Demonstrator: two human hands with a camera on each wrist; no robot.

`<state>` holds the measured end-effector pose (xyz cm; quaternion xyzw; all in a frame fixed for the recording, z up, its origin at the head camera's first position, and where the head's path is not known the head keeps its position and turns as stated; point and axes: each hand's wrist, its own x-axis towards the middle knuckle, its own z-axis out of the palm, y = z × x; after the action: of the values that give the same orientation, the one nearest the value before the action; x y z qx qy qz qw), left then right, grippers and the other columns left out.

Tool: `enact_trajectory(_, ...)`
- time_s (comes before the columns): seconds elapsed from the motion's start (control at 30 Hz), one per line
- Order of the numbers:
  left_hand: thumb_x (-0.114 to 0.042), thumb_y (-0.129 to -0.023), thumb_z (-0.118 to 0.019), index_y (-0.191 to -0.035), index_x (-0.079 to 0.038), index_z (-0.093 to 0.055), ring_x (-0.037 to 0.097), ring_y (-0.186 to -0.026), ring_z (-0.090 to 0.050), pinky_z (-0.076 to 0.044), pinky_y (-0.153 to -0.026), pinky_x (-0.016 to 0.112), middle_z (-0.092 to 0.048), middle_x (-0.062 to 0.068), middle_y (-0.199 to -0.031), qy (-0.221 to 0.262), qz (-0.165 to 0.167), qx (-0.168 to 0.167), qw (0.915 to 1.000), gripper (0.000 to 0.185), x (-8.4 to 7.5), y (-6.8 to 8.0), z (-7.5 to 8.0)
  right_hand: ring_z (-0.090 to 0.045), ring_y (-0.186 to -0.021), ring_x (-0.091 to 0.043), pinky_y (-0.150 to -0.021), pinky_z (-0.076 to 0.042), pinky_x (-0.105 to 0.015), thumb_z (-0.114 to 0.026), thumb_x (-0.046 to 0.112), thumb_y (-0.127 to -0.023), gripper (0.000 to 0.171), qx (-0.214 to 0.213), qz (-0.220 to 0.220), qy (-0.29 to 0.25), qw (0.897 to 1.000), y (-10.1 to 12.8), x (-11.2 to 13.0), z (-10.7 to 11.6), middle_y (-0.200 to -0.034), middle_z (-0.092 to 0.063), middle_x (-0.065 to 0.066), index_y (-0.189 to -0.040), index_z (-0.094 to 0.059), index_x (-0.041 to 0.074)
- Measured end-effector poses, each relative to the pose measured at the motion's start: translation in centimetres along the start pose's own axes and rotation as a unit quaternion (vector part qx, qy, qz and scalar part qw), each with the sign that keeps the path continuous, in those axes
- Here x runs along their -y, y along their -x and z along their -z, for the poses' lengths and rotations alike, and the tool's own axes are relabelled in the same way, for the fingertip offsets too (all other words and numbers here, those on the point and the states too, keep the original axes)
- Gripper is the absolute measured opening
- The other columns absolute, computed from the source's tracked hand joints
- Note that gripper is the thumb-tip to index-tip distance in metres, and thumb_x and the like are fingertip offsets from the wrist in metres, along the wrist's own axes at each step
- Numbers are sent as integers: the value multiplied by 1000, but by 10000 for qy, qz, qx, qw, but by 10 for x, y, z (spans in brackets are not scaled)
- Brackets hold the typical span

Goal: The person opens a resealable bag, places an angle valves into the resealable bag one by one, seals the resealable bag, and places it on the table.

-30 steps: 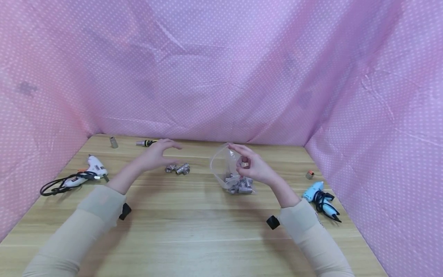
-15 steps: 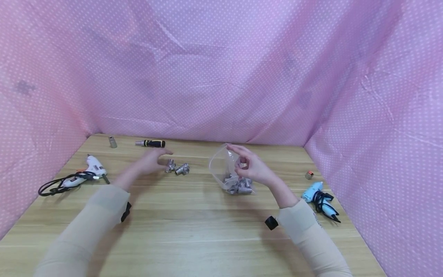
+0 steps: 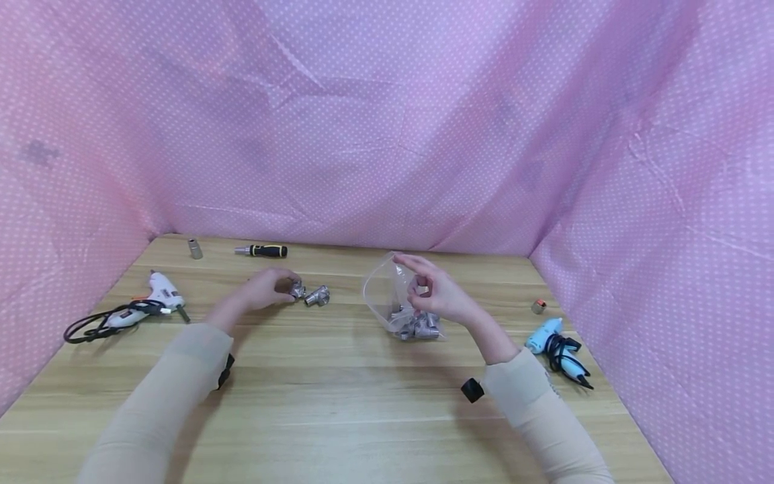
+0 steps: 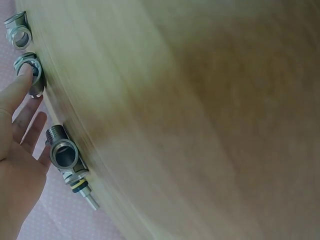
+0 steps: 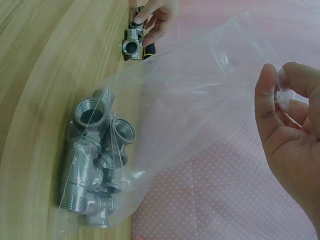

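My left hand (image 3: pixel 266 288) curls its thumb and fingers around a silver metal pipe fitting (image 3: pixel 298 290) on the table; in the left wrist view the thumb lies at the opening of this fitting (image 4: pixel 36 75). Close to its right lies a second fitting (image 3: pixel 318 296), tee-shaped. Another threaded fitting (image 4: pixel 65 154) shows under the hand in the left wrist view. My right hand (image 3: pixel 444 296) pinches the top edge of a clear plastic bag (image 5: pixel 200 100) between thumb and index finger, holding its mouth up. Several threaded fittings (image 5: pixel 82 165) lie at the bag's bottom.
At the back left are a black-and-yellow screwdriver (image 3: pixel 269 251) and a small metal cylinder (image 3: pixel 195 249). A white glue gun (image 3: pixel 163 292) with a black cord sits left. To the right are a light-blue glue gun (image 3: pixel 544 334) and a small orange-topped metal piece (image 3: pixel 539 306).
My left hand has come down toward the fittings and closed its fingers around one, leaving the screwdriver uncovered. The right hand keeps holding the bag almost unmoved.
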<state>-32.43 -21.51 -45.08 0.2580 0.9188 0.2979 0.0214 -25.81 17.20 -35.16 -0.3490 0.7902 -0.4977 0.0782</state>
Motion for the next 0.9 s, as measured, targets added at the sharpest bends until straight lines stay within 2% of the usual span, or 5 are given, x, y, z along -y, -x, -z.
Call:
enact_trajectory(0.23, -9, -81, -72, -122, 1, -58, 45, -118, -50, -37, -102, 58, -60, 23, -121, 650, 400, -17, 9971, 45, 1, 3, 1, -54, -71, -12, -58, -58, -43, -55, -16, -77, 80, 21, 6, 17, 10000, 0, 0, -2, -146, -32, -11, -148, -30, 9)
enact_trajectory(0.33, -11, -82, -72, -123, 0, -57, 46, -119, -49, -37, -101, 59, -58, 24, -123, 774, 584, -37, 9953, 45, -1, 4, 4, -54, -71, -12, -58, -58, -42, -56, -16, -77, 80, 13, -7, 30, 10000, 0, 0, -2, -146, -32, -11, -148, -30, 10)
enact_trajectory(0.5, -15, -81, -72, -126, 0, -55, 45, -119, -49, -37, -101, 59, -58, 22, -124, 795, 649, -127, 9946, 50, -10, 8, 11, -53, -70, -12, -59, -58, -42, -56, -18, -77, 80, -17, -144, 34, 9999, 0, 2, -3, -146, -32, -10, -148, -30, 9)
enact_trajectory(0.77, -26, -81, -74, -124, 0, -57, 40, -122, -46, -32, -105, 59, -56, 22, -126, 352, 605, -625, 9956, 53, -28, 7, 28, -54, -71, -16, -61, -56, -50, -53, -20, -77, 75, 57, -96, 91, 9999, 2, 24, -3, -146, -28, -22, -145, -26, -4)
enact_trajectory(0.9, -32, -81, -74, -121, -1, -59, 37, -113, -53, -40, -98, 56, -61, 20, -118, 232, 626, -757, 9949, 52, -40, 4, 37, -54, -71, -14, -61, -57, -47, -54, -19, -77, 77, 62, -91, 121, 9999, 0, 14, -1, -147, -28, -19, -147, -26, 0)
